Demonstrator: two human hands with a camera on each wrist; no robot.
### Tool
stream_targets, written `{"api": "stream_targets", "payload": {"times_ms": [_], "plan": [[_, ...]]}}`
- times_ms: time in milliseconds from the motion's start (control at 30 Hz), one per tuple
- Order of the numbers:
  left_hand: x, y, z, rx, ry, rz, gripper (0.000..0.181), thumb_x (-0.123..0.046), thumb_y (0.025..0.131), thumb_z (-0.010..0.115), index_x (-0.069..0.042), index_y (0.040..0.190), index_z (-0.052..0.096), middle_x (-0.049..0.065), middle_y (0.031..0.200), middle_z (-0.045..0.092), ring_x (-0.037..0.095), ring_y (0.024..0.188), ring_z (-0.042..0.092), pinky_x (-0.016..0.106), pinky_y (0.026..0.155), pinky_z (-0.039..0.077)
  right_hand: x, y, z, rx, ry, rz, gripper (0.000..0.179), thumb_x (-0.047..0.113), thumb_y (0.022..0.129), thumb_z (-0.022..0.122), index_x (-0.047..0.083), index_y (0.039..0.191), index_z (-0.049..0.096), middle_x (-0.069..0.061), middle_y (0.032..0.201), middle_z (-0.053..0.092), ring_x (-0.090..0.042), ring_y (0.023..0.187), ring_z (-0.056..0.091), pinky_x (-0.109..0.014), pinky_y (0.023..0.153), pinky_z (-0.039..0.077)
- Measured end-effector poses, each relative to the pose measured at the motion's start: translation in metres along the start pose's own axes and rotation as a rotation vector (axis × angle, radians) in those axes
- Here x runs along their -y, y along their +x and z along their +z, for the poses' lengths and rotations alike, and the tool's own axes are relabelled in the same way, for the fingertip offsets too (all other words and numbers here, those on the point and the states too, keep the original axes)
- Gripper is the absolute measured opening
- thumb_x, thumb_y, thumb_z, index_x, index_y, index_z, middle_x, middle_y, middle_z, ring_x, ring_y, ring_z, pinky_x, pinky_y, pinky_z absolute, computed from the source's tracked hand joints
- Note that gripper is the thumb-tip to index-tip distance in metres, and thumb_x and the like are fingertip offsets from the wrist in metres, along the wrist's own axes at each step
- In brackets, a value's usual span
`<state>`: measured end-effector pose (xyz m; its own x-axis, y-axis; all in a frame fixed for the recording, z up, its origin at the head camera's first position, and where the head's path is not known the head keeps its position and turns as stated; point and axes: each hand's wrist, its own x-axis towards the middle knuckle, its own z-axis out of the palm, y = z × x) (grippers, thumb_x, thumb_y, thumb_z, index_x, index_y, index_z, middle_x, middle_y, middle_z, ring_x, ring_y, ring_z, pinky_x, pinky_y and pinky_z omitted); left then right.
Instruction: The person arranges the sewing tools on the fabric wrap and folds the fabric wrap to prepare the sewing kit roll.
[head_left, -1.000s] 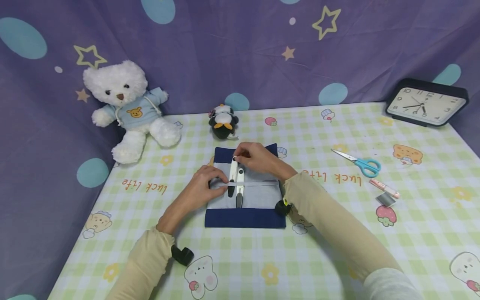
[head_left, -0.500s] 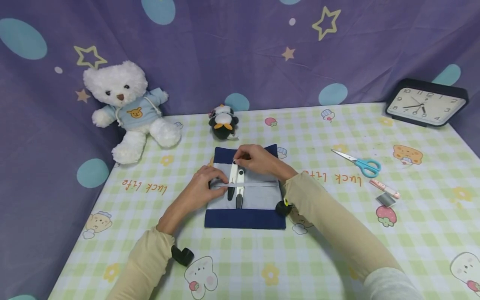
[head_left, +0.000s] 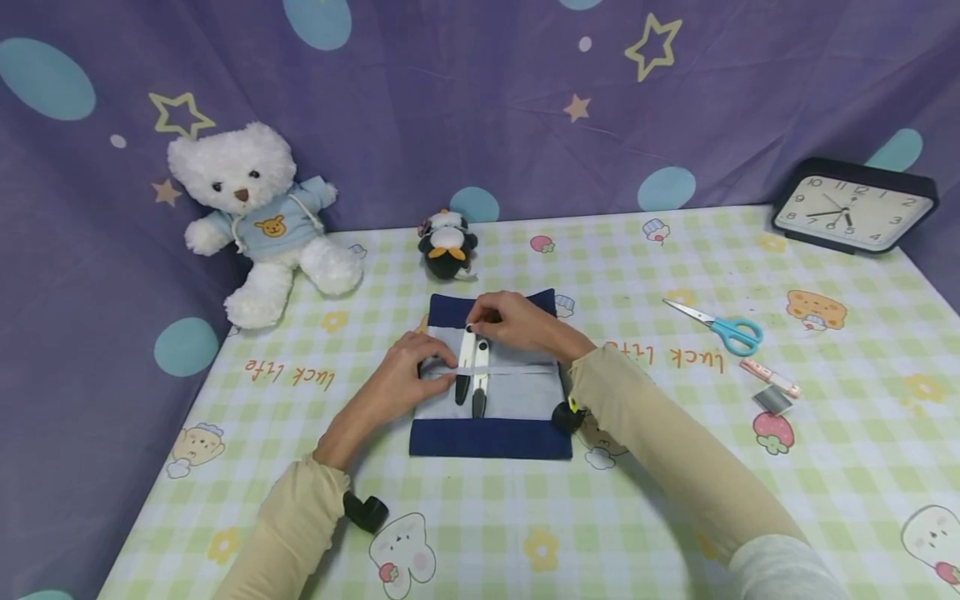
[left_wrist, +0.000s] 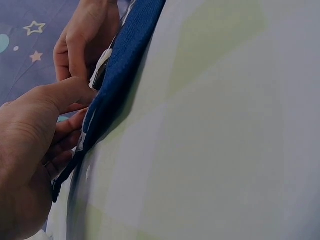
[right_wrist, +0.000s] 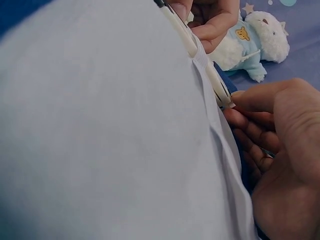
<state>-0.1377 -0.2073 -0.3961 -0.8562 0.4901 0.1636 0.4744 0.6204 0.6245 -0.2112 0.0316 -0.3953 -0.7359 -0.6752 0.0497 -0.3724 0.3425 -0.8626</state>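
Navy-and-grey cloth case (head_left: 521, 439), two tools (head_left: 481, 382) beneath its band (head_left: 521, 368);
slim, white, black-ended; right hand (head_left: 513, 317) pinches one; left hand (head_left: 408, 367) at the band, grip unclear.

Cloth case (head_left: 490, 439): navy ends, pale grey middle; band (head_left: 522, 369) whitish. Paired tools (head_left: 481, 382): white, black-tipped. Scissors (head_left: 717, 324): turquoise-handled. Tablecloth (head_left: 480, 508): green-white check. Backdrop (head_left: 480, 100): purple, stars, blue spots.

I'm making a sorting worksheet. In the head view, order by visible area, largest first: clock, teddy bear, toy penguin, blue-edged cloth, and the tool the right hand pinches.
1. Teddy bear and blue-edged cloth: too alike to rank, the cloth being partly covered
2. Clock
3. Toy penguin
4. Tool the right hand pinches
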Motion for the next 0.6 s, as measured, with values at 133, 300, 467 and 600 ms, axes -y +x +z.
{"api": "stream_targets", "payload": {"times_ms": [133,300,467,600], "plan": [[-0.0001,-0.0004,0.0,0.002,-0.005,0.008,0.012,-0.007,0.089,0.081,-0.014,0.096,0.074,-0.002,0.104,0.071,0.023,0.107,0.058,0.046,0.096,0.045,-0.0003,0.0001,-0.0004,0.01,0.004,0.002,0.014,0.008,0.106,0.059,0.005,0.113,0.071,-0.005,0.104,0.07,-0.018,0.09,0.065,-0.034,0.079,0.051],[0.0002,-0.0005,-0.0003,0.002,-0.01,0.014,0.012,-0.006,0.089,0.08,-0.014,0.095,0.074,-0.002,0.103,0.071,0.024,0.108,0.059,0.048,0.099,0.044,-0.0013,0.002,0.0007,0.035,-0.017,-0.029,0.013,0.009,0.105,0.061,0.006,0.11,0.073,-0.003,0.105,0.07,-0.018,0.087,0.063,-0.033,0.075,0.05],[0.0004,-0.0001,-0.0005,0.004,-0.012,0.014,0.011,-0.007,0.089,0.08,-0.014,0.096,0.074,-0.002,0.103,0.071,0.024,0.107,0.059,0.048,0.1,0.044,-0.0015,0.0022,0.0016,0.044,-0.041,-0.04,0.011,0.01,0.105,0.063,0.007,0.109,0.073,-0.003,0.105,0.069,-0.018,0.084,0.062,-0.032,0.073,0.049],[0.0002,-0.0005,-0.0008,0.009,-0.015,0.01,0.011,-0.007,0.09,0.08,-0.014,0.096,0.074,-0.002,0.103,0.071,0.024,0.107,0.059,0.049,0.1,0.044,-0.0009,0.0019,0.0019,0.046,-0.047,-0.055,0.011,0.01,0.104,0.063,0.006,0.109,0.073,-0.003,0.104,0.07,-0.017,0.082,0.063,-0.032,0.073,0.05]]}}
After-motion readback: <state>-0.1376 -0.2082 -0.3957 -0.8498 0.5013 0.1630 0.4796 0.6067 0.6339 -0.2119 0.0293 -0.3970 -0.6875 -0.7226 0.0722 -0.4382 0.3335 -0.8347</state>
